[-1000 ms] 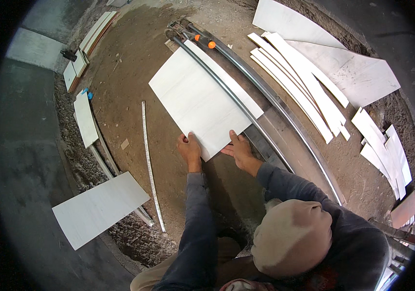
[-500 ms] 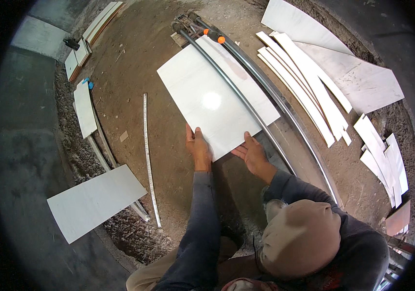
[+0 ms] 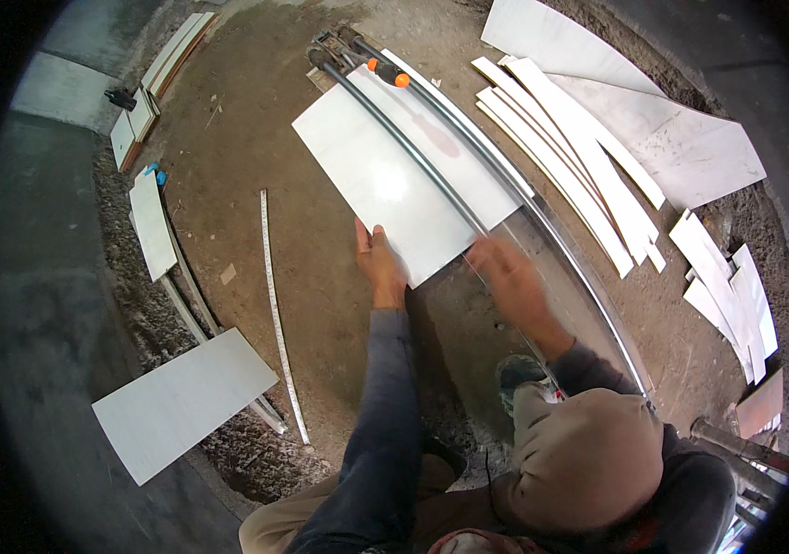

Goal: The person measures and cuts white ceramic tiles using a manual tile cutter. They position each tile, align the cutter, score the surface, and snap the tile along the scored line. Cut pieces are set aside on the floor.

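Note:
A large white tile (image 3: 367, 175) lies in a manual tile cutter, beneath its long steel rails (image 3: 411, 152). Near the cutter's far end sits the slider (image 3: 385, 72) with orange knobs. My left hand (image 3: 381, 263) grips the tile's near-left edge, thumb on top and fingers partly hidden. My right hand (image 3: 510, 282) is at the near rail beside the tile's lower-right edge, smeared by motion, so its grip is unclear.
Long white offcuts (image 3: 561, 157) and larger pieces (image 3: 662, 148) lie right, shorter strips (image 3: 722, 286) below them. A narrow measuring strip (image 3: 279, 332), a white tile (image 3: 182, 406) and stacked pieces (image 3: 131, 134) lie left. A rough trench (image 3: 228, 466) edges the dirt floor.
The white tile has moved farther up and right into the cutter. My right hand has left its grip on the lower edge, moving right along the rail, now blurred.

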`<action>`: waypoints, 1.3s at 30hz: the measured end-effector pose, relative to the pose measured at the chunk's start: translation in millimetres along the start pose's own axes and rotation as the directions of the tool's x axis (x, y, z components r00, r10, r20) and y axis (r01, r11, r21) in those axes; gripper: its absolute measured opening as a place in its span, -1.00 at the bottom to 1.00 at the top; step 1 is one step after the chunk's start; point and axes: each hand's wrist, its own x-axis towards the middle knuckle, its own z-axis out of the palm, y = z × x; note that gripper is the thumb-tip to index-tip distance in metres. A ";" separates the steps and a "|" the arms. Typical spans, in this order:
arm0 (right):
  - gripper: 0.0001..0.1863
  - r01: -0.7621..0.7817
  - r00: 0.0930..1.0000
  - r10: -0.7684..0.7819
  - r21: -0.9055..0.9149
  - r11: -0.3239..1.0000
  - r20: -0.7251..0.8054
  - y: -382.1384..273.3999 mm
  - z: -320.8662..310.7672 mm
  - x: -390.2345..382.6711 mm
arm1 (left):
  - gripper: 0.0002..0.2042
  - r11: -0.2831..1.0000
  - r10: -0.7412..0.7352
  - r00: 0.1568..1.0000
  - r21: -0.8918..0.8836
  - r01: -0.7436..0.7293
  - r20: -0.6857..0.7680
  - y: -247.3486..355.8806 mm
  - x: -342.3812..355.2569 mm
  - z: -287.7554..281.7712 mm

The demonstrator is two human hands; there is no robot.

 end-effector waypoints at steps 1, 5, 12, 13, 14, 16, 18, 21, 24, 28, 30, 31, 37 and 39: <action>-0.72 0.280 0.921 -0.350 -0.339 0.898 -0.168 -1.0 -17.2 21.1 | -0.43 1.000 0.001 1.000 0.016 -0.001 0.010 -0.5 1.2 2.4; -0.66 0.280 0.762 -0.593 -0.692 0.665 -0.261 18.7 -63.8 108.1 | -0.43 0.999 -0.010 0.999 -0.038 0.009 -0.034 0.0 1.7 18.9; -0.57 -0.117 0.973 0.041 -0.335 0.935 -0.226 91.6 -78.1 160.8 | -0.43 0.997 0.017 1.000 -0.079 -0.017 -0.007 0.1 -1.3 19.2; -0.60 -0.030 0.975 -0.051 -0.360 0.933 -0.215 98.9 -79.7 162.3 | -0.43 0.998 0.015 1.000 -0.069 -0.016 -0.011 -2.7 0.5 17.5; -0.62 -0.057 0.972 -0.037 -0.386 0.921 -0.233 104.4 -82.1 164.7 | -0.43 0.998 0.020 1.000 -0.062 -0.021 -0.018 -5.9 3.5 16.4; -0.64 0.035 0.975 -0.139 -0.498 0.867 -0.175 111.4 -85.9 171.3 | -0.43 0.995 0.090 0.996 -0.051 -0.090 0.006 -10.8 11.9 14.9; -0.66 -0.044 0.979 -0.066 -0.514 0.857 -0.194 115.4 -87.0 173.1 | -0.44 0.996 0.082 0.996 -0.022 -0.081 0.039 -14.6 11.3 9.7; -0.67 -0.074 0.964 -0.049 -0.443 0.893 -0.260 114.0 -83.6 169.7 | -0.49 0.999 -0.036 0.995 0.015 0.035 0.096 -11.2 6.8 2.3; -0.68 -0.225 0.950 0.141 -0.297 0.928 -0.279 105.5 -83.8 162.5 | -0.56 0.983 -0.180 0.978 0.040 0.177 0.106 -8.1 -7.7 -0.4; -0.71 -0.250 0.945 0.206 -0.155 0.956 -0.254 100.4 -84.2 161.8 | -0.61 0.992 -0.113 0.982 0.078 0.102 0.150 -12.0 -24.5 2.5; -0.72 -0.245 0.941 0.206 -0.121 0.962 -0.268 106.3 -84.0 165.0 | -0.59 0.988 -0.143 0.980 0.075 0.134 0.135 -13.3 -26.8 2.2; -0.73 -0.246 0.942 0.219 -0.076 0.966 -0.255 110.8 -84.0 167.4 | -0.59 0.987 -0.154 0.975 0.061 0.146 0.159 -13.9 -27.7 1.0; -0.67 -0.049 0.969 0.010 -0.153 0.987 -0.245 123.0 -83.1 172.7 | -0.49 0.991 -0.095 0.989 0.106 0.082 0.116 -14.1 -17.4 3.6; -0.70 -0.123 0.962 0.114 -0.022 0.992 -0.247 117.7 -82.7 170.2 | -0.35 0.998 -0.064 0.986 0.039 0.058 0.153 -15.1 -17.8 4.7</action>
